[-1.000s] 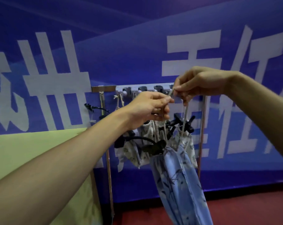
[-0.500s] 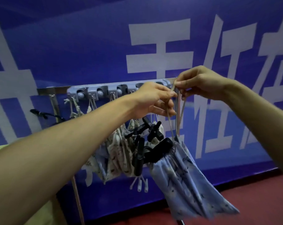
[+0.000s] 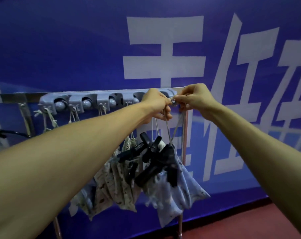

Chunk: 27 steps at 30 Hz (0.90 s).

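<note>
A grey hook rail [image 3: 73, 100] with round ball clips runs across a metal stand. A light blue drawstring bag [image 3: 177, 195] with black handles sticking out hangs from a pale drawstring [image 3: 168, 131]. My left hand [image 3: 156, 104] pinches the drawstring at the rail's right end, and my right hand [image 3: 196, 99] pinches the same string's loop against the last hook there. The hook itself is mostly hidden by my fingers.
Several floral drawstring bags [image 3: 115, 183] hang by strings from the other hooks, crowded against the blue bag. The stand's metal post [image 3: 184, 138] drops at the right. A blue banner wall [image 3: 77, 49] stands close behind; red floor [image 3: 249, 221] lies below.
Both hands have carried the drawstring loop up to the rail's right-end hook. The view swung left to right and closer, and the blue bag swings out to the right.
</note>
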### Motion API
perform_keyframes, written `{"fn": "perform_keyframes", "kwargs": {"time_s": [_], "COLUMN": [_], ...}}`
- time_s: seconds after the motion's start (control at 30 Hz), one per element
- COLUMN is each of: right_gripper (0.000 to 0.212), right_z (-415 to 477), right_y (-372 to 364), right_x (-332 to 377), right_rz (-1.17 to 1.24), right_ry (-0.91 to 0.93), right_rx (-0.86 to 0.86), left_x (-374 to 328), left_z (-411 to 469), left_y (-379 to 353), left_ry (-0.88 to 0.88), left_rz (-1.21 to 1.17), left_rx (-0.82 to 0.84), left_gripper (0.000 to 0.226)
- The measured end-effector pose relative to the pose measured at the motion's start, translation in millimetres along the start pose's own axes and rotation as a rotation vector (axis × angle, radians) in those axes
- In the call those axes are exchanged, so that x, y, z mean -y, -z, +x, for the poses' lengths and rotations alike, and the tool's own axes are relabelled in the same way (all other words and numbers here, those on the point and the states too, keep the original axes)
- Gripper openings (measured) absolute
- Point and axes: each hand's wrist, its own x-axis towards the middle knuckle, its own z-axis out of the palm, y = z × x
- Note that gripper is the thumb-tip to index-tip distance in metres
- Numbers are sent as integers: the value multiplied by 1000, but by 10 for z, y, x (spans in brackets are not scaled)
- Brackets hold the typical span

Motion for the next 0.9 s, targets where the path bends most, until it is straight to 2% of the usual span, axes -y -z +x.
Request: {"fn": "perform_keyframes", "kwargs": {"time_s": [0.13, 0.27, 0.47, 0.6, 0.7, 0.83, 0.9], "right_gripper": [3, 7, 20, 19, 14, 29, 30], "right_z": [225, 325, 370, 234, 185, 56, -27], "right_y": [-95, -97, -138, -172, -125, -132, -170], "right_x": [-96, -160, -350, -338, -311, -192, -24], "right_rz": [-16, -210, -18, 81, -44, -372, -453], "right_ry": [-41, -51, -229, -215, -195, -141, -97], "right_rx": [-58, -97, -11, 53, 57, -20, -82], "left_x": [62, 157, 270, 350, 327, 220, 201], "left_z": [291, 481, 571, 507, 399, 61, -113], "left_y": [-35, -141, -258, -276, -171, 142, 301], "left_ry": [25, 24, 40, -6, -24, -51, -42], "left_rz": [24, 143, 293, 421, 429, 322, 304], "left_rx": [-73, -114, -128, -58, -5, 10, -9], "left_gripper": [13, 13, 17, 15, 26, 31, 29]}}
